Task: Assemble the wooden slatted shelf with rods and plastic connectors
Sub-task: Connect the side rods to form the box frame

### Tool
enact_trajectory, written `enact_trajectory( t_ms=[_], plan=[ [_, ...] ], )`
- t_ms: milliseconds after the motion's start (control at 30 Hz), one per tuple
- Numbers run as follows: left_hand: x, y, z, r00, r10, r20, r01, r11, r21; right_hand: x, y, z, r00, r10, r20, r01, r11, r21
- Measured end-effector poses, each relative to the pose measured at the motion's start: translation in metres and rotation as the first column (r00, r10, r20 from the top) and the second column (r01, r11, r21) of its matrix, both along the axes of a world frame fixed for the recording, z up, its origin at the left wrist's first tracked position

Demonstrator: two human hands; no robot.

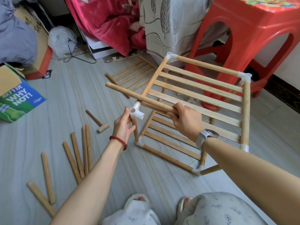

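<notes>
A partly built shelf (199,96) of wooden slats and rods stands on the floor, two slatted tiers joined by white plastic connectors. My left hand (123,125) grips the upright rod just under the near-left white connector (137,112), whose sockets are open. My right hand (185,117) grips one end of a long loose wooden rod (138,96), which slants up-left above that connector. A third slatted panel (133,73) lies flat on the floor behind the shelf.
Several loose rods (78,158) lie on the floor at left, with a small wooden mallet (98,121) beside them. A green carton (17,98) sits far left. A red plastic stool (253,38) stands right behind the shelf. My slippered feet (139,200) are at the bottom.
</notes>
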State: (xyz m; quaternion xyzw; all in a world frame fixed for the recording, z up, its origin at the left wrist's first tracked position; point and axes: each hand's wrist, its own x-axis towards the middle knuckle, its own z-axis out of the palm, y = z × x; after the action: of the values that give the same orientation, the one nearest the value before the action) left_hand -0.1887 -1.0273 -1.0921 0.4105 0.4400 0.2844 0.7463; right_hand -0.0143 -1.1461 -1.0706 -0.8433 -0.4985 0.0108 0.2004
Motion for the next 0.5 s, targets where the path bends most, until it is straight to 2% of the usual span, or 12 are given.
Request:
enact_trajectory(
  t_ms=[100, 267, 500],
  plan=[
    [0.005, -0.003, -0.002, 0.997, 0.057, -0.059, -0.053, 0.997, 0.061, -0.002, -0.001, -0.001, 1.000, -0.008, 0.006, 0.008, 1.000, 0.006],
    [0.012, 0.001, -0.004, 0.951, 0.093, -0.295, -0.026, 0.974, 0.223, -0.002, 0.000, -0.002, 0.999, 0.036, 0.022, -0.035, 0.999, -0.034],
    [0.002, 0.005, -0.026, 0.959, 0.044, -0.281, 0.047, 0.949, 0.312, -0.006, -0.005, -0.017, 0.981, 0.087, 0.174, -0.099, 0.993, 0.058]
  ],
)
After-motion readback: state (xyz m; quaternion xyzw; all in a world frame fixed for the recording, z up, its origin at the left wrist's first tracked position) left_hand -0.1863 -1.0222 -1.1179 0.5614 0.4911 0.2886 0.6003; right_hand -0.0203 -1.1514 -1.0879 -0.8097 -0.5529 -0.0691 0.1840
